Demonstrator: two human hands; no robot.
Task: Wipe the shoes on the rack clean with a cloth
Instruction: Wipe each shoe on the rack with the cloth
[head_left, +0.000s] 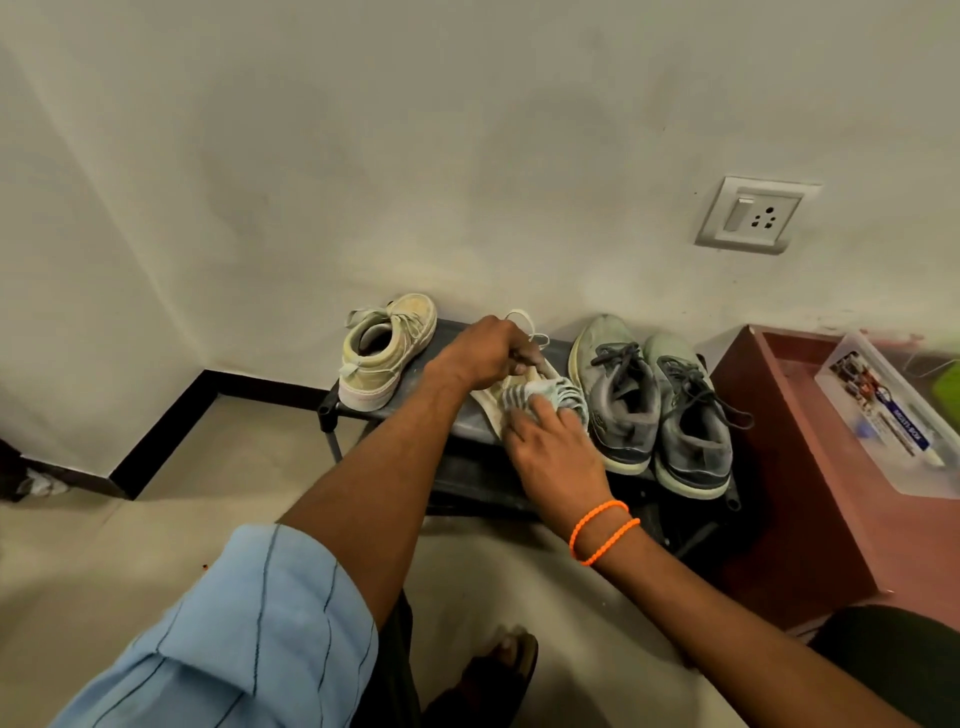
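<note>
A black shoe rack (363, 410) stands against the wall. On its top shelf a cream high-top shoe (384, 353) sits at the left, and a pair of grey sneakers (660, 405) stands at the right. Between them lies a second cream shoe (524, 374), tilted. My left hand (480, 351) grips this shoe at its upper part. My right hand (550, 447) presses a striped pale cloth (550, 395) against the shoe's side. The hands hide most of the shoe.
A reddish-brown cabinet (789, 447) stands right of the rack with a clear plastic box (893, 415) on top. A wall socket (753, 215) is above the grey sneakers. My sandalled foot (498, 670) rests on the beige floor below the rack.
</note>
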